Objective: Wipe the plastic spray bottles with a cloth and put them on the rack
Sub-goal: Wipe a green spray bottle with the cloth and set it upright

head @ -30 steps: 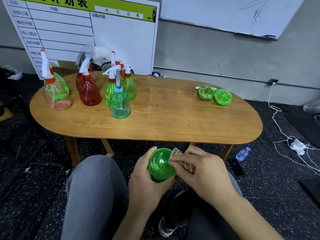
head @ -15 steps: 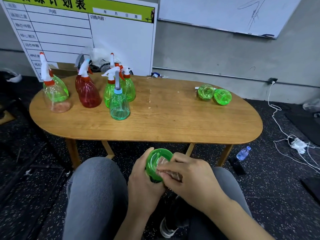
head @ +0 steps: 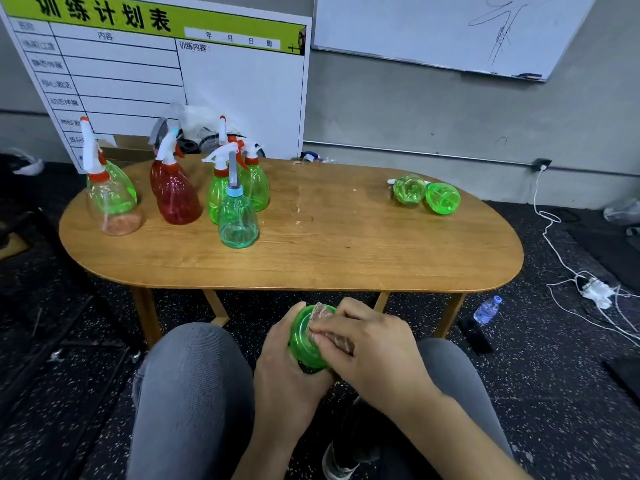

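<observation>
Over my lap, my left hand (head: pixel 287 368) grips a green plastic spray bottle (head: pixel 304 341), its base turned toward the table. My right hand (head: pixel 374 348) pinches a small brownish cloth (head: pixel 325 323) and presses it against the bottle's base and side. On the left of the oval wooden table (head: pixel 346 251) stand several spray bottles: a clear-and-green one (head: pixel 112 199), a red one (head: pixel 175 195), green ones (head: pixel 254 185) and a teal one (head: pixel 238 220) in front. Two green bottles (head: pixel 408 190) (head: pixel 443 198) lie on their sides at the right.
A training-plan board (head: pixel 173 74) leans on the wall behind the table, beside a whiteboard (head: pixel 450 26). On the dark floor to the right lie white cables with a power strip (head: pixel 595 289) and a small water bottle (head: pixel 486 309). My knees in grey trousers (head: pixel 194 393) are below.
My right hand has rubbed the cloth across the bottle's base and round to its side, while my left hand turned the bottle slightly. The bottles on the table have not moved.
</observation>
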### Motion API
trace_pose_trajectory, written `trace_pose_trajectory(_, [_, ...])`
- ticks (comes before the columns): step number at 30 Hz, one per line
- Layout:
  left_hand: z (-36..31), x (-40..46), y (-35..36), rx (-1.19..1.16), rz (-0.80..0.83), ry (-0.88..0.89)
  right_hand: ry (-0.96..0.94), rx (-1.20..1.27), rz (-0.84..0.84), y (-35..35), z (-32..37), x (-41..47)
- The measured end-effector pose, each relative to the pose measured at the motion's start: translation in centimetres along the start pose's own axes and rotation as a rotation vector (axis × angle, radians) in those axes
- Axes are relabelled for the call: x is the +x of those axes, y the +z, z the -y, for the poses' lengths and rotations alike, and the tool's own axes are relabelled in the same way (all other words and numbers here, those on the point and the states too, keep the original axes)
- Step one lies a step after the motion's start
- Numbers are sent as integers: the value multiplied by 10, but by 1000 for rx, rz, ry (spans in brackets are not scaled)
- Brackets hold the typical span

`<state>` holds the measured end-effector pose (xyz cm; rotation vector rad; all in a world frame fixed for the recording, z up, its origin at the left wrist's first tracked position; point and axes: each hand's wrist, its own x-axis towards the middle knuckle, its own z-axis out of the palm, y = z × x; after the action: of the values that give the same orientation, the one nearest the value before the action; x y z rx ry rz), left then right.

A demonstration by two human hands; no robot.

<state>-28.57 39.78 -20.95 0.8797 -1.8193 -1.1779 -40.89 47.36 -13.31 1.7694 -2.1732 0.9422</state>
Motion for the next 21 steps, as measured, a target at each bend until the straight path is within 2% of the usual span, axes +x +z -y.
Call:
trace_pose_trajectory(11, [-9, -2, 2, -42, 8, 3, -1, 43, 99, -16, -16, -13])
trace_pose_trajectory(21, [-3, -2, 3, -57, 18, 17, -14, 26, 38, -9, -8, -8])
